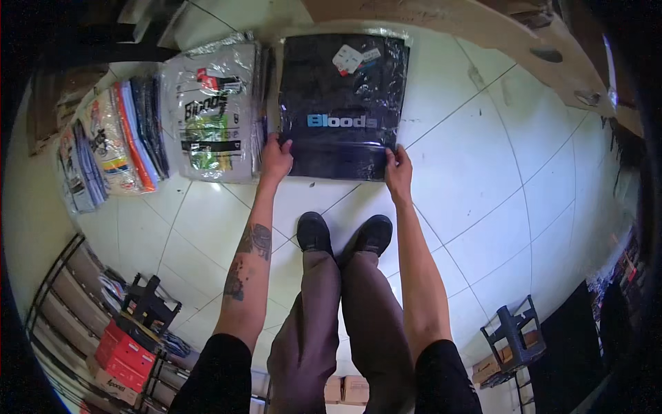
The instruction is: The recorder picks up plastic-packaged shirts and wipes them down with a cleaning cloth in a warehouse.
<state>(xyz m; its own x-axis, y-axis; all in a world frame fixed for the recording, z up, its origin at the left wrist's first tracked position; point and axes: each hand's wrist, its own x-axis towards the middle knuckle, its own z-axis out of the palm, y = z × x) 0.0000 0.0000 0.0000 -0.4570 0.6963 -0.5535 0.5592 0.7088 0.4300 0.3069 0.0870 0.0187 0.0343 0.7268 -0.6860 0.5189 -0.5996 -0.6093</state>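
Observation:
A dark folded garment in a clear plastic bag lies flat on the white tiled floor in front of my feet. My left hand grips its near left corner. My right hand pinches its near right corner. Both arms reach straight forward over my dark shoes. A white and red tag shows through the plastic near the bag's far edge.
Left of the dark bag lies a stack of grey bagged garments, then more bagged stacks further left. A wooden board runs along the far side. Shelving with red boxes stands lower left, a black stool lower right.

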